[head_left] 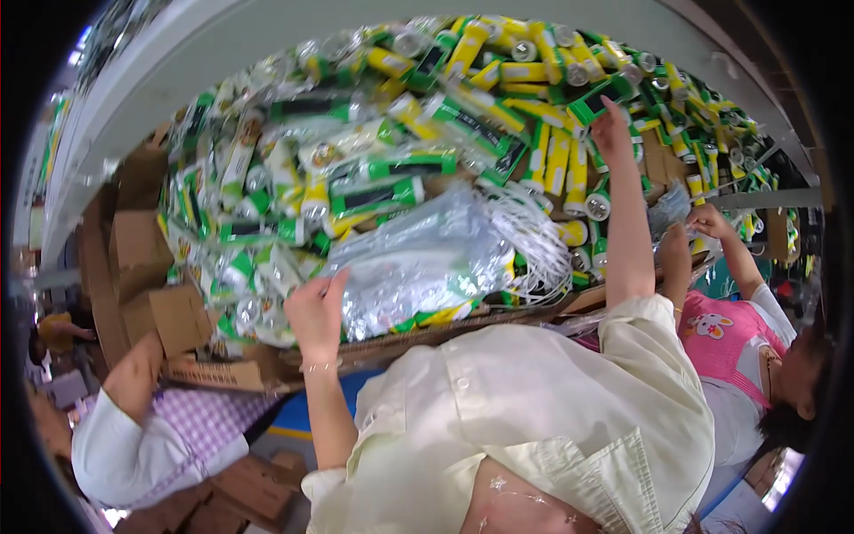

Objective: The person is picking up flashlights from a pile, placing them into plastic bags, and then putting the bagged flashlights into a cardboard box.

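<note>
My right hand (611,135) reaches far over the pile, its fingers closed on the end of a green flashlight (598,101) with a dark panel on its side. My left hand (318,309) is curled, with its thumb at the left edge of a stack of clear plastic bags (400,276). The stack lies on the heap in front of me. Beside its right end is a bundle of white cords (534,240). Around both hands lie many yellow and green flashlights (557,160) with clear heads.
Bagged flashlights (374,167) fill the pile's left side. Cardboard boxes (178,316) stand at its left edge. A person in purple check (191,436) is at my left, and another in a pink apron (725,343) works at my right. A pale frame (205,49) curves along the far side.
</note>
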`<state>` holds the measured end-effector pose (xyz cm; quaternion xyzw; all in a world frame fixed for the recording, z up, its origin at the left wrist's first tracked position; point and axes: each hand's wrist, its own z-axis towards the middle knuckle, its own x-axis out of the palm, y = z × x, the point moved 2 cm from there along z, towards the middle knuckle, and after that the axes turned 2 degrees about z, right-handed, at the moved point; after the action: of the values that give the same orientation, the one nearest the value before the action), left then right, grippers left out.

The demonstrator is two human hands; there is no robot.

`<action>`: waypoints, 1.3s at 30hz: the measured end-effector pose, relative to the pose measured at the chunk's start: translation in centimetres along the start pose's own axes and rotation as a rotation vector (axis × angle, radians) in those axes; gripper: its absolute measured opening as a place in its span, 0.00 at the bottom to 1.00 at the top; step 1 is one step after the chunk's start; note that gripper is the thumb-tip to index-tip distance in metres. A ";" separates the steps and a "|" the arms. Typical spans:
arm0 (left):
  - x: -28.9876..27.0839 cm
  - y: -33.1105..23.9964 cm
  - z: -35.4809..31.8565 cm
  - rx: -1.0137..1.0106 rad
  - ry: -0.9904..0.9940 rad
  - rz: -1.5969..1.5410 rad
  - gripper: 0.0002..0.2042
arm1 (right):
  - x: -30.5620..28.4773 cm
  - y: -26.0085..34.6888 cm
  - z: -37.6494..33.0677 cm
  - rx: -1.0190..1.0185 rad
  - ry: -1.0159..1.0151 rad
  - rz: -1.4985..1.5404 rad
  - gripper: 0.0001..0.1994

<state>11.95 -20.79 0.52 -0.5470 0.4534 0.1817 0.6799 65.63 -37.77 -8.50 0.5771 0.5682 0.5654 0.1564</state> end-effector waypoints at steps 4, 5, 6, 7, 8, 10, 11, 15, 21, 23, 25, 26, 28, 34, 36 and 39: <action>0.7 -2.5 -0.5 0.098 -0.031 0.021 0.16 | 8.3 0.7 -13.8 -0.373 0.250 -0.480 0.10; 0.7 -3.1 -0.7 0.092 -0.011 0.083 0.15 | 10.6 0.2 -17.5 -0.435 0.356 -0.521 0.10; 0.8 -3.3 -0.8 0.094 0.012 0.143 0.15 | 11.3 -1.2 -20.9 -0.398 0.464 -0.503 0.13; 1.0 -3.3 -1.1 0.107 0.025 0.092 0.14 | 13.2 -1.7 -23.6 -0.568 0.708 -0.738 0.17; 0.9 -3.8 -1.3 0.109 0.025 0.088 0.14 | 17.1 -1.4 -27.4 -0.402 1.010 -0.544 0.20; 1.1 -5.6 -1.6 0.122 0.092 -0.022 0.11 | 17.2 -5.5 -28.7 -0.465 1.249 -0.647 0.23; 1.3 -5.1 -2.0 0.159 0.071 -0.089 0.10 | 17.8 -6.2 -29.5 -0.358 1.327 -0.878 0.26; 1.4 -1.7 -2.8 0.073 0.225 -0.287 0.11 | 17.9 -9.0 -30.1 -0.722 1.331 -1.122 0.29; 0.5 -2.0 -3.7 0.197 0.131 -0.360 0.11 | 17.8 -10.9 -30.1 -1.121 1.257 -1.359 0.20; -0.1 -0.4 -3.6 0.020 0.141 -0.534 0.11 | 17.6 -11.2 -29.2 -1.186 1.146 -1.410 0.17; 0.4 0.1 -3.6 0.046 0.096 -0.453 0.11 | 17.6 -10.4 -29.8 -1.171 1.140 -1.522 0.17; 0.7 0.3 -3.4 0.064 0.041 -0.369 0.11 | 17.6 -10.2 -30.1 -1.154 1.144 -1.626 0.16; 0.9 0.2 -3.2 0.092 -0.052 -0.358 0.11 | 17.7 -10.1 -31.0 -1.202 1.113 -1.647 0.15; 0.9 -3.5 -3.7 0.198 -0.103 0.036 0.11 | 18.8 -9.6 -33.9 -1.266 1.135 -2.424 0.09; 1.2 -4.1 -3.9 0.230 -0.128 0.033 0.11 | 18.2 -10.0 -33.3 -1.339 1.056 -2.379 0.05; 2.6 -4.8 -4.9 0.273 -0.089 -0.053 0.13 | 17.2 -11.1 -32.6 -1.301 1.006 -2.599 0.05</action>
<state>14.86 -27.50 1.22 -0.4529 0.4287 0.1242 0.7718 28.33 -35.08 0.67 -0.7120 0.3181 0.3153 0.5408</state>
